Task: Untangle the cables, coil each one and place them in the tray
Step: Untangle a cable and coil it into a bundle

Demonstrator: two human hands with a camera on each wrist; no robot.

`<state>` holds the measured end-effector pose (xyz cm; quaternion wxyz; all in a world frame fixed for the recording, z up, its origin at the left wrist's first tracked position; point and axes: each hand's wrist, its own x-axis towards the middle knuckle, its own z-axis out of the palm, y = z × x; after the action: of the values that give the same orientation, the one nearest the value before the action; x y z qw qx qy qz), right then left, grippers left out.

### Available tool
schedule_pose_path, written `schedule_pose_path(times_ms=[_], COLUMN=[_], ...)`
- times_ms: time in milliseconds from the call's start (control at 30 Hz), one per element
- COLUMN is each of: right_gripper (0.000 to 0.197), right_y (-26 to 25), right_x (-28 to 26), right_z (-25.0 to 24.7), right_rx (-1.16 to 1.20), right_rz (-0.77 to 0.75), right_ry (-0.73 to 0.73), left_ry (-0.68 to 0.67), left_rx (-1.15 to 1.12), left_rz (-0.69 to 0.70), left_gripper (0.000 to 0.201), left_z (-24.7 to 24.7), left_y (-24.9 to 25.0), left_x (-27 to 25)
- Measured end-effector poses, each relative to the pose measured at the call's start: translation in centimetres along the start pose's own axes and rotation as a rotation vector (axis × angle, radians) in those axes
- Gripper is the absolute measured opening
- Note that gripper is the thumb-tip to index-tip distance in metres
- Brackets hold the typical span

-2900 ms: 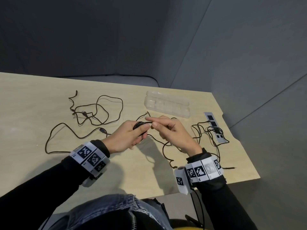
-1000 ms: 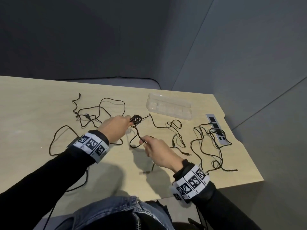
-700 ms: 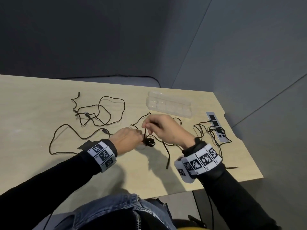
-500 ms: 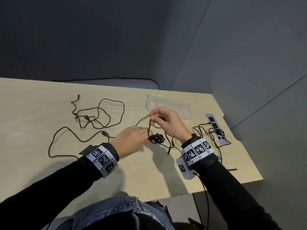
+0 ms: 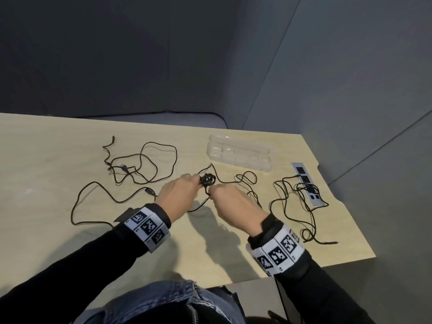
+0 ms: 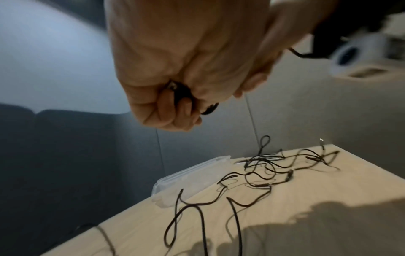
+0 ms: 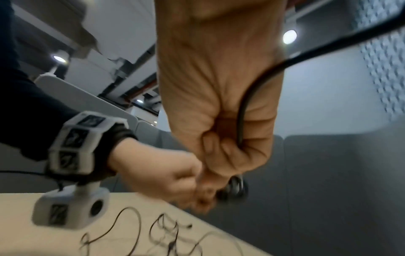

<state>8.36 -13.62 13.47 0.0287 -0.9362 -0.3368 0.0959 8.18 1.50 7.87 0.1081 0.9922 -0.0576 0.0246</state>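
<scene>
Head view: both hands raised over the table (image 5: 46, 160), knuckles nearly meeting. Left hand (image 5: 178, 195) holds a small black coil (image 5: 207, 179) at its fingertips; the fingers curl round it. Right hand (image 5: 233, 204) is fisted just right of the coil, pinching the strand that drops from it. Only this view shows the full layout: a loose cable (image 5: 131, 164) sprawled beyond the left fingers, a second tangle (image 5: 301, 195) well right of the right fingers, lying across a power strip (image 5: 307, 183), and the clear tray (image 5: 238, 152) beyond both sets of fingertips, with no cable in it.

Left wrist view: shows the palm side, hidden from the head camera. Left hand (image 6: 186, 69) has its fingers (image 6: 166, 112) folded tight on black cable turns, with a metal plug tip showing between them. Below the fingers lie the tray (image 6: 192, 175) edge and slack cable.

Right wrist view: blurred. Right hand (image 7: 219, 104) has its fingers (image 7: 221, 149) closed on a black strand that runs up across the palm. The coil (image 7: 235, 188) sits just below these fingertips, touching the left hand (image 7: 162, 175). Loose cable lies on the table beneath.
</scene>
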Motion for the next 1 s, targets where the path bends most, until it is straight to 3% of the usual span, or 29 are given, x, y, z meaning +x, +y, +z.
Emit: schedule_pose_path(times_ms=[100,200,333,433,467,533,600,667,733,833,900,1000], right_gripper=[0.022,0.021,0.031,0.01,0.014,0.029,0.028,0.027,0.029,0.023,0.017,0.009], right_y=[-0.1,1.1,4.7,5.5,5.3,4.6,4.0,3.1,2.0,0.4,-0.1,0.9], right_x=[0.1,0.5,1.0,1.7,1.7,1.3,0.8,-0.1,-1.0,-1.8,-1.9,-1.5], right_z=[-3.1,-4.7,-3.4,-1.2,-0.5,0.8,1.9,2.2,1.5,-1.3,-3.3,-5.5], right_rx=[-0.231,-0.163,0.407,0.854,0.909,0.861,0.623,0.328,0.172,0.036,0.026,0.148], right_rz=[-0.137,-0.159,-0.008,0.023,0.019,0.038,0.045,0.035,-0.005,-0.148,-0.235,-0.282], right_ry=[0.053,0.155,0.343,0.274,0.249,0.218,0.176,0.091,0.062,0.102,0.133,0.209], left_ry=[-0.11,-0.13,-0.049,0.039,0.036,0.035,0.045,0.018,-0.028,-0.11,-0.127,-0.056], left_rx=[0.038,0.041,-0.304,-0.504,-0.563,-0.632,-0.614,-0.514,-0.359,-0.116,-0.13,-0.228], left_rz=[0.188,0.481,0.433,0.341,0.31,0.236,0.152,0.058,0.054,0.155,0.259,0.512], left_gripper=[0.014,0.011,0.048,0.035,0.029,0.024,0.021,0.02,0.02,0.019,0.014,0.029], left_z=[-0.6,-0.9,-0.9,-1.3,-1.5,-1.7,-1.9,-1.9,-2.0,-1.7,-1.8,-1.7], left_y=[1.1,0.7,0.0,0.4,0.6,0.8,0.4,-0.3,-0.9,-0.3,0.5,1.1], left_x=[-0.7,-1.0,-1.1,-1.2,-1.2,-1.0,-0.5,0.0,0.1,-0.5,-1.0,-1.4])
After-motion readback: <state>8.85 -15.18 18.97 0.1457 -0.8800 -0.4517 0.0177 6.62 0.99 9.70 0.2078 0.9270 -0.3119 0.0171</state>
